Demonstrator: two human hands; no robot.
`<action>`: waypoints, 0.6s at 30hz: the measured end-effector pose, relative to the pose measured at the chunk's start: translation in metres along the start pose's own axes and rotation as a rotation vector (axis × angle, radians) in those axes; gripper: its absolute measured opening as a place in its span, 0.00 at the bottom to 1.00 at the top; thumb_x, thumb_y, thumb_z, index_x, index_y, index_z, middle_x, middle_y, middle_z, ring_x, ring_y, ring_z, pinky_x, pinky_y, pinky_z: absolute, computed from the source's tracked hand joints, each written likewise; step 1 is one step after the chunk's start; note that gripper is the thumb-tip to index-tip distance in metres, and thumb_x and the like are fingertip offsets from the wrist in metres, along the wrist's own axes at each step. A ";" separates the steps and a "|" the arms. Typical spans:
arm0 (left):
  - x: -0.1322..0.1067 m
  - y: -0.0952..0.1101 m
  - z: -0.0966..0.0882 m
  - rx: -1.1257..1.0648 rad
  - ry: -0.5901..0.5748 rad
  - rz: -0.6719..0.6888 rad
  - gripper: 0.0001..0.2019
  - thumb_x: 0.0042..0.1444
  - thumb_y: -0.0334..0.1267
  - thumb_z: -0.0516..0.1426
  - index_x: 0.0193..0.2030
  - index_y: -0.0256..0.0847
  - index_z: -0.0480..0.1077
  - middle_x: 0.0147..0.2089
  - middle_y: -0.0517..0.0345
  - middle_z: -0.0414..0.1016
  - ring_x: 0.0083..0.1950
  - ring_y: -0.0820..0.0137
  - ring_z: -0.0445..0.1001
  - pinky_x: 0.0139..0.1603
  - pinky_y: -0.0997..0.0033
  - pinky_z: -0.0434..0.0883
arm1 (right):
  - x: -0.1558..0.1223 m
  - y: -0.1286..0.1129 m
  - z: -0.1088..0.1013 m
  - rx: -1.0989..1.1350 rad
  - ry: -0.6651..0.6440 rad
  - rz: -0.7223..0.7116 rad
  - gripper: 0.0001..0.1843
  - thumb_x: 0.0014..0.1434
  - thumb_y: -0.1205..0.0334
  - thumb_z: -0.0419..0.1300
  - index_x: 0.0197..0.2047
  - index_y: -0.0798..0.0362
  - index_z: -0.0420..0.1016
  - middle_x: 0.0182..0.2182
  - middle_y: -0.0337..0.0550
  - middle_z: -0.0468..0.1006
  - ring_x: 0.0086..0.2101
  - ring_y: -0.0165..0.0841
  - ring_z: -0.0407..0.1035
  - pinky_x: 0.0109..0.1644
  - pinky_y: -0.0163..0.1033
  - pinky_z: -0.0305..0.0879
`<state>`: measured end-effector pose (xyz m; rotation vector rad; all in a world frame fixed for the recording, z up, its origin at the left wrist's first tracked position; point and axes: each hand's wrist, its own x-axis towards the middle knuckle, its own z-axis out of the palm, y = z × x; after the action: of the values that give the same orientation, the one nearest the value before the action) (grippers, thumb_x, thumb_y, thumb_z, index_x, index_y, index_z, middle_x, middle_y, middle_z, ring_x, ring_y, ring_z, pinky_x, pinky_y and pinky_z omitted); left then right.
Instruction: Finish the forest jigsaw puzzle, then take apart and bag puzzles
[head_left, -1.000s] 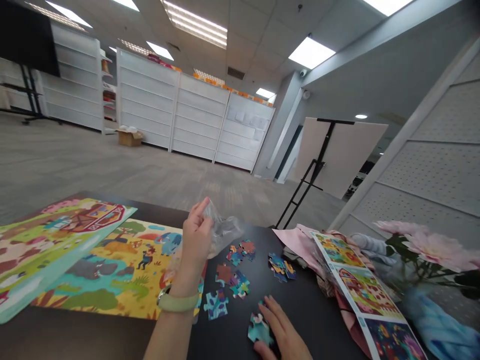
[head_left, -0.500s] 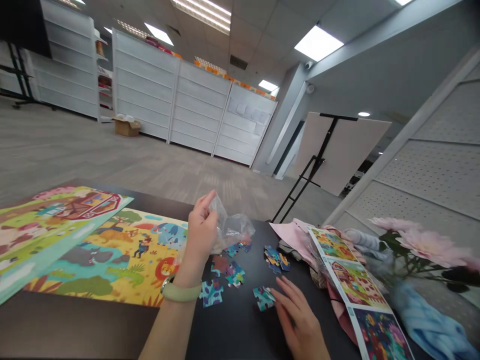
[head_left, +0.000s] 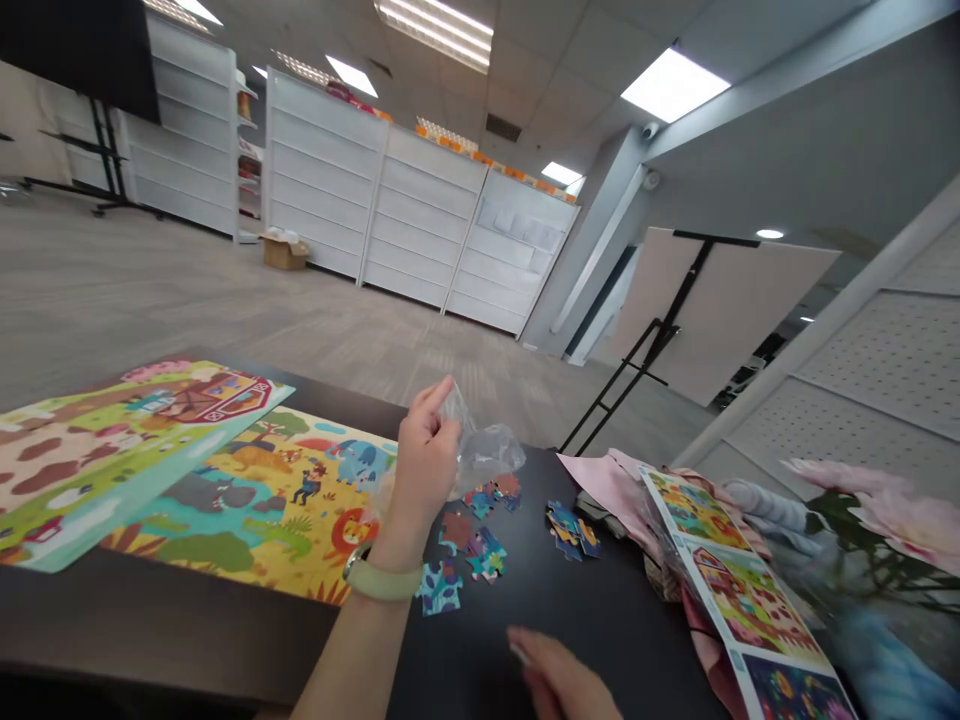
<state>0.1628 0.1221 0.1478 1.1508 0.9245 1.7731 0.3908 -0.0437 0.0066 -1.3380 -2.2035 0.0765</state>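
My left hand [head_left: 427,470] is raised above the black table [head_left: 585,620], pinching a crumpled transparent plastic bag [head_left: 487,455]. A green band [head_left: 382,582] circles that wrist. Loose jigsaw pieces [head_left: 487,555] lie beyond it in small groups, with a blue-spotted piece [head_left: 440,588] closest. My right hand [head_left: 559,680] is blurred at the bottom edge, near the pieces. Whether it holds anything is hidden. A finished savanna animal puzzle [head_left: 255,510] lies left of my left hand, partly under a farm-scene puzzle board [head_left: 127,440].
A printed sheet of puzzle pictures [head_left: 735,590] lies on pink cloth [head_left: 600,480] at the table's right. Pink flowers [head_left: 907,520] and blue fabric [head_left: 877,660] are further right. White shelving [head_left: 375,210], a cardboard box [head_left: 285,255] and an easel [head_left: 712,310] stand beyond the table.
My right hand has drawn back toward the bottom edge, and the teal piece beside it no longer shows on the table. The left hand still grips the bag. The view has turned slightly.
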 end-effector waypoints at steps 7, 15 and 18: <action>-0.003 -0.006 -0.001 0.007 -0.022 -0.008 0.30 0.48 0.30 0.53 0.60 0.33 0.73 0.59 0.49 0.72 0.51 0.65 0.73 0.48 0.72 0.71 | 0.108 -0.023 -0.013 -0.043 -0.256 0.063 0.17 0.66 0.65 0.53 0.55 0.52 0.76 0.62 0.52 0.72 0.64 0.45 0.63 0.69 0.56 0.60; 0.004 -0.005 -0.006 0.002 -0.019 0.012 0.30 0.49 0.27 0.52 0.61 0.35 0.73 0.60 0.52 0.72 0.33 0.76 0.69 0.36 0.74 0.67 | 0.016 0.001 -0.003 -0.250 -0.246 -0.187 0.28 0.61 0.71 0.58 0.62 0.41 0.72 0.61 0.45 0.75 0.60 0.44 0.69 0.63 0.46 0.70; 0.002 -0.001 -0.007 0.006 -0.024 0.016 0.31 0.50 0.27 0.52 0.62 0.34 0.72 0.61 0.51 0.71 0.34 0.75 0.70 0.37 0.74 0.67 | 0.005 0.013 0.002 -0.370 -0.205 -0.305 0.28 0.62 0.64 0.62 0.65 0.42 0.70 0.61 0.48 0.73 0.59 0.48 0.70 0.59 0.48 0.74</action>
<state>0.1559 0.1231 0.1450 1.1835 0.9091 1.7665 0.3983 -0.0327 0.0026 -1.2003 -2.6678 -0.3371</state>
